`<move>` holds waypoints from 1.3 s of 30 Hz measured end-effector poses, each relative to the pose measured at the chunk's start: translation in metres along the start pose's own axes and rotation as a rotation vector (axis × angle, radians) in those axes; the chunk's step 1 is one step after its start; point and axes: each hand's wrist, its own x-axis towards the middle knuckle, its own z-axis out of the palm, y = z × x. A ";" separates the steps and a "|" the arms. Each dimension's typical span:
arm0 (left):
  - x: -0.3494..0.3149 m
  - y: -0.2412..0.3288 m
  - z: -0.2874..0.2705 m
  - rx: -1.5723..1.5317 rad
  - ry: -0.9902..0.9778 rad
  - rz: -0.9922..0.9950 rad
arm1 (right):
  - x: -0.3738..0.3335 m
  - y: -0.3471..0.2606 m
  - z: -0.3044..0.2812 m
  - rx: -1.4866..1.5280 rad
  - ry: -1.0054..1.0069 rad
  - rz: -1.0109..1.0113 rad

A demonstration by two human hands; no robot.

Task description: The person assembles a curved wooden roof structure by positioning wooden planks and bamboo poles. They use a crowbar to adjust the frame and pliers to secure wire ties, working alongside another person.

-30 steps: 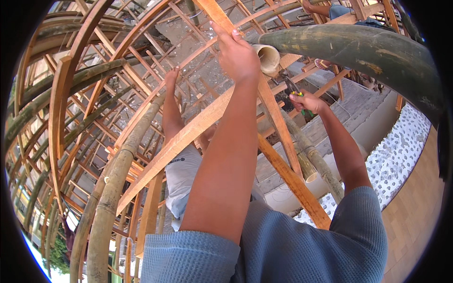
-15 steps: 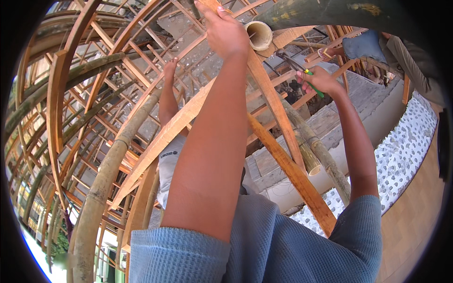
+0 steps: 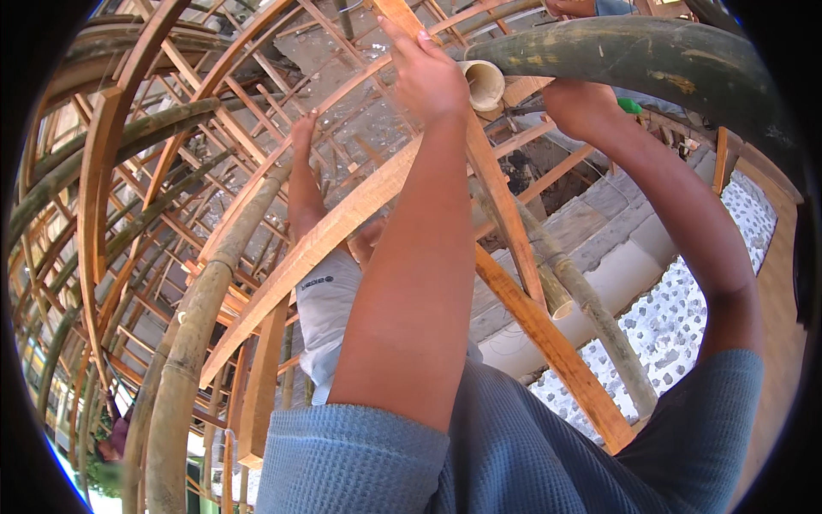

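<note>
My left hand (image 3: 431, 79) is closed on an upright-running wooden beam (image 3: 401, 12), its fingers along the beam's edge beside the open end of a pale hollow bamboo (image 3: 485, 86). My right hand (image 3: 582, 110) is closed, its back toward me, just below a thick dark green bamboo pole (image 3: 599, 53). It grips pincers whose green handle end (image 3: 629, 104) sticks out past the wrist. The tool's dark jaws lie toward the bamboo joint, and what they touch is hard to make out.
Another person's arm (image 3: 304, 184) reaches up at the left, behind a slanting timber (image 3: 317, 248). A lattice of wooden strips and curved bamboo (image 3: 193, 343) fills the left. Below right are a pebbled white strip (image 3: 676, 330) and a concrete ledge (image 3: 616, 274). A second person's leg shows at the top.
My right hand has moved up and forward with the pincers, close under the dark bamboo, and has turned its back to me. My left hand stays on the beam. The view has shifted slightly.
</note>
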 end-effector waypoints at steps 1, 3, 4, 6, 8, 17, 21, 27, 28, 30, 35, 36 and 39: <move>0.000 -0.005 0.003 -0.024 0.019 0.024 | 0.003 0.001 0.000 -0.015 -0.043 0.015; 0.001 -0.004 0.005 -0.040 0.028 0.050 | 0.007 0.005 0.005 -0.013 -0.076 0.039; 0.001 -0.004 0.007 -0.032 0.024 0.050 | 0.008 0.007 0.008 -0.002 -0.064 0.045; 0.002 -0.004 0.006 -0.014 0.025 0.029 | 0.009 0.007 0.003 -0.001 -0.077 0.032; 0.005 -0.004 0.005 -0.003 0.027 0.000 | 0.011 0.010 -0.006 -0.014 -0.126 0.010; 0.002 0.003 0.000 -0.043 -0.012 -0.013 | 0.011 -0.009 0.140 1.414 -0.403 0.076; 0.002 0.000 0.009 -0.070 -0.046 0.023 | 0.022 -0.056 0.197 1.926 -0.380 0.047; -0.001 -0.006 0.010 -0.076 0.031 0.056 | 0.046 -0.117 0.226 2.417 -0.242 0.033; -0.002 -0.002 0.008 -0.108 0.074 0.055 | 0.051 -0.126 0.240 2.515 -0.383 -0.080; 0.005 -0.001 0.001 -0.107 0.112 0.035 | 0.059 -0.140 0.229 2.508 -0.487 -0.111; 0.007 -0.020 0.017 -0.093 0.287 0.183 | 0.057 -0.006 0.220 1.371 -0.275 -0.187; 0.002 -0.007 0.010 -0.059 0.138 0.041 | 0.048 0.014 0.210 1.078 -0.101 -0.203; -0.002 0.011 -0.007 -0.033 -0.045 -0.118 | 0.042 0.066 0.154 0.427 0.275 -0.214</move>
